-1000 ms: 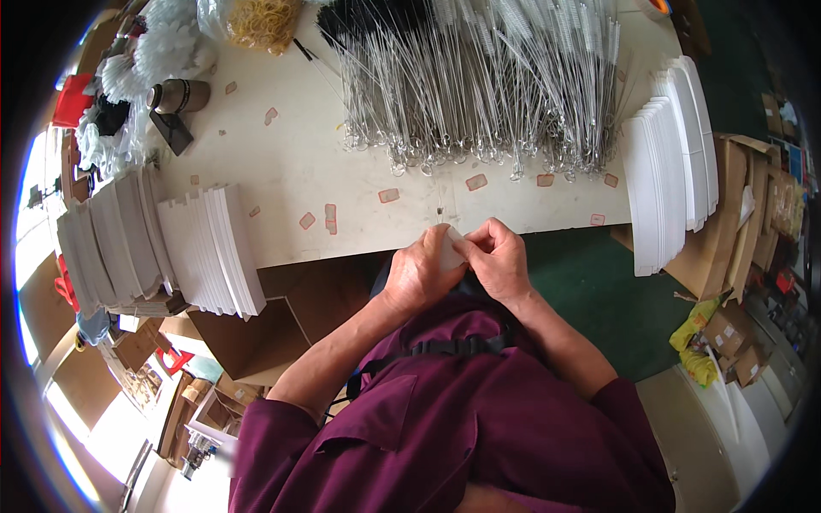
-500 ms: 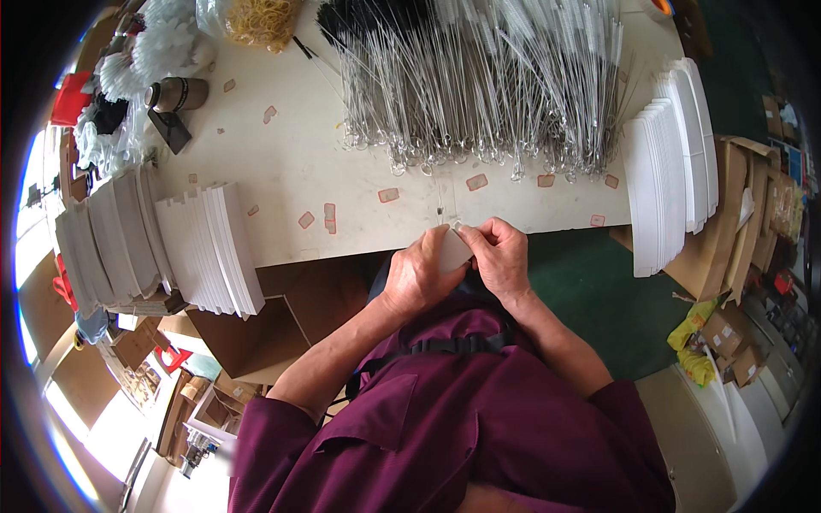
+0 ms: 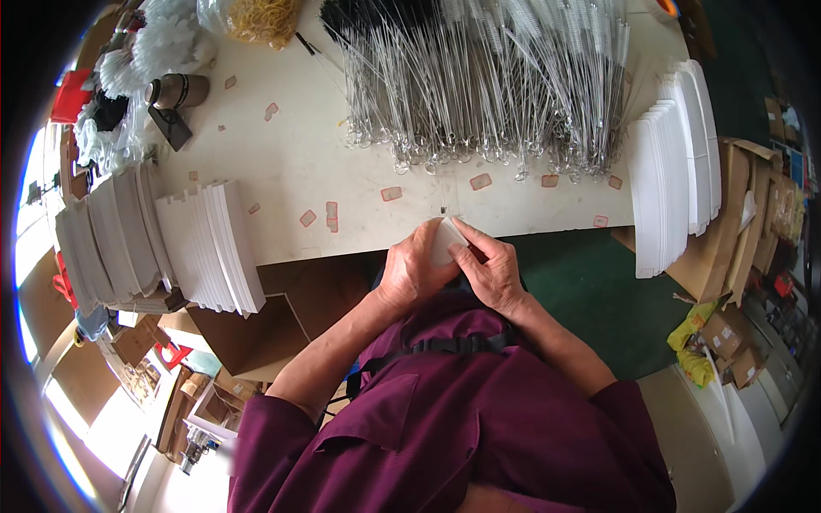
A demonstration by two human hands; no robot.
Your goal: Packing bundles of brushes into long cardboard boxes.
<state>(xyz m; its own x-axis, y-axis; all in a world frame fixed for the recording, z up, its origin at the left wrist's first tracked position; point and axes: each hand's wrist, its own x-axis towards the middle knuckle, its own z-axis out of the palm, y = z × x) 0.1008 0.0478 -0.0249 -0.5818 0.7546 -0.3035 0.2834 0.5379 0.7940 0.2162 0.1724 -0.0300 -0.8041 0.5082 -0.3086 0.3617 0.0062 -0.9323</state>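
Note:
My left hand (image 3: pixel 410 265) is closed around a small white cardboard piece (image 3: pixel 442 245), just off the table's front edge. On the piece's right side, my right hand (image 3: pixel 493 272) grips it too, thumb lying over its face and forefinger along its upper edge. Fingers cover much of the piece, so its full shape is hidden. Farther back on the table lies a wide pile of thin wire-handled brushes (image 3: pixel 479 103), their looped ends toward me. Some bristles are black, others white or clear.
White folded cardboard pieces stand in rows at left (image 3: pixel 209 248) and right (image 3: pixel 663 188) of the table (image 3: pixel 291 188). A metal flask (image 3: pixel 181 92), a dark flat object (image 3: pixel 169 128) and a bag of yellow rubber bands (image 3: pixel 263 19) sit back left. An open carton (image 3: pixel 256 329) stands below.
My right thumb has moved from the piece's top corner down onto its face, and the forefinger has straightened along the edge. The white piece has turned slightly between my hands.

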